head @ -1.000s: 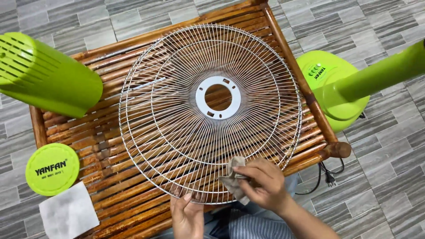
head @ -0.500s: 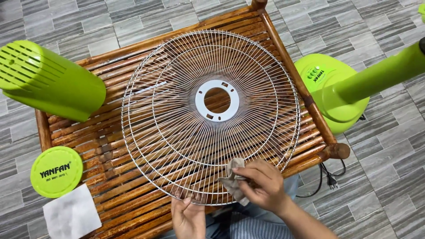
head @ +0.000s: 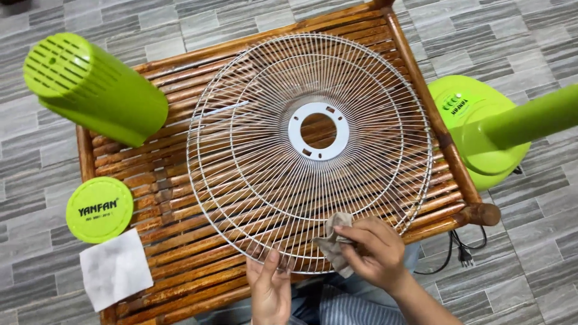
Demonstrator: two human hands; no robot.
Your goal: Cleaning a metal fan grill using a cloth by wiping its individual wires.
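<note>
Fan grille (head: 310, 150), thumb now over rim.

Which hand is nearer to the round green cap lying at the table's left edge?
Left. The left hand grips the wire fan guard's near rim, closer to the green cap. The right hand, holding a cloth, is farther right.

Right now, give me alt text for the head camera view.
A person's right hand presses a crumpled cloth on a round wire fan grille while the left hand steadies its rim. It lies on a bamboo slat table, beside green fan parts.
</note>
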